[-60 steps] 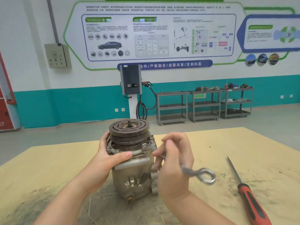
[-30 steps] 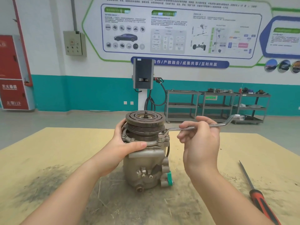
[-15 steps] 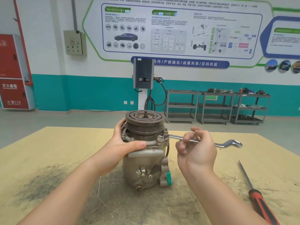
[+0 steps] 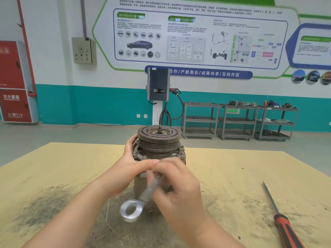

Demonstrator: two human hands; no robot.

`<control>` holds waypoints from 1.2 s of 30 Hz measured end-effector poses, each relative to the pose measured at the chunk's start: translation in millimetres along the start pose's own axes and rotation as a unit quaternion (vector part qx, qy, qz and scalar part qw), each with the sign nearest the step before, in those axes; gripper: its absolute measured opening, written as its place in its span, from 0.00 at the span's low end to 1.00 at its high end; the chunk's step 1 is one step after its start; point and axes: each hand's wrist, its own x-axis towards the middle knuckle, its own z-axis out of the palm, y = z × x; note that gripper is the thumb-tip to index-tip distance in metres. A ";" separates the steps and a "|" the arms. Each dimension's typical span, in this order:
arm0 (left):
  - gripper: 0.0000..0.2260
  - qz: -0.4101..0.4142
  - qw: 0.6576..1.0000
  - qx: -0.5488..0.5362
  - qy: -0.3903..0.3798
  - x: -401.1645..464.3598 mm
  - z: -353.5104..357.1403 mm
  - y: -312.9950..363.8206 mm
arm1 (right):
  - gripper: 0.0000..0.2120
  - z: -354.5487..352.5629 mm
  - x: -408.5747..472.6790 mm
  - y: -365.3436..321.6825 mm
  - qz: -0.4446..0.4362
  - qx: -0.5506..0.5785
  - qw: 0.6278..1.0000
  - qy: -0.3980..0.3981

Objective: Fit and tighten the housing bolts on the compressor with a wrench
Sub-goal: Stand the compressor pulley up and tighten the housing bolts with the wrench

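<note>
Dull grey metal compressor [image 4: 159, 145], shiny steel wrench [image 4: 138, 203], matt board tabletop [image 4: 232, 172]

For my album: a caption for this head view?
Left hand steadies compressor; right hand works wrench.

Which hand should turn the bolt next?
Probably the right hand: it already grips the shiny metal ring wrench. The left hand is busy steadying the grey metal compressor.

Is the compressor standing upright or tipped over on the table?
Upright. The compressor stands on the table with its pulley on top, facing up; the left hand grips its side.
</note>
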 end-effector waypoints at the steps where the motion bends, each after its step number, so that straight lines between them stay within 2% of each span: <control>1: 0.47 -0.001 1.000 0.003 0.003 0.5 0.3 0.7 | 0.10 1.6 -0.2 -1.7 0.008 -0.008 1.000 -0.025; 4: 0.51 0.006 1.000 0.013 0.022 1.7 1.0 5.0 | 0.08 3.2 4.3 -7.6 0.016 -0.035 0.998 -0.047; 7: 0.50 -0.001 1.000 0.003 0.017 2.2 0.2 2.0 | 0.09 -6.6 13.8 -4.8 -0.033 -0.063 0.996 -0.048; 9: 0.47 -0.003 1.000 0.002 0.007 2.4 -1.1 -2.0 | 0.08 -13.8 19.9 -5.0 -0.022 -0.041 0.999 -0.007; 11: 0.50 -0.003 1.000 -0.003 0.000 3.1 -1.6 -2.7 | 0.08 -19.1 27.3 -9.3 0.045 0.032 0.996 0.065; 12: 0.53 -0.008 1.000 -0.005 -0.001 3.3 -2.0 -2.2 | 0.09 -21.2 31.1 -10.8 0.096 0.090 0.986 0.108; 14: 0.55 -0.014 1.000 -0.004 -0.005 3.2 -2.8 -1.6 | 0.09 -25.5 36.9 -9.7 0.212 0.204 0.935 0.198; 17: 0.52 -0.017 1.000 0.001 -0.004 3.3 -3.0 -1.8 | 0.13 -30.7 41.3 -0.4 0.349 0.277 0.858 0.254; 19: 0.50 -0.017 1.000 0.004 -0.006 4.0 -2.7 -2.4 | 0.14 -32.1 42.7 5.0 0.389 0.294 0.831 0.270; 23: 0.48 -0.019 1.000 0.001 -0.005 4.7 -2.8 -2.4 | 0.11 -37.8 45.9 15.9 0.429 0.325 0.799 0.269; 28: 0.45 -0.017 1.000 0.004 -0.003 4.1 -2.5 -3.5 | 0.08 -39.7 42.4 30.1 0.500 0.392 0.722 0.274; 33: 0.47 -0.017 1.000 0.005 -0.001 3.1 -2.0 -2.3 | 0.08 -41.2 40.3 38.1 0.512 0.426 0.700 0.258; 36: 0.46 -0.006 1.000 0.010 -0.001 1.2 -1.0 -0.5 | 0.08 -36.3 31.8 37.3 0.483 0.403 0.724 0.282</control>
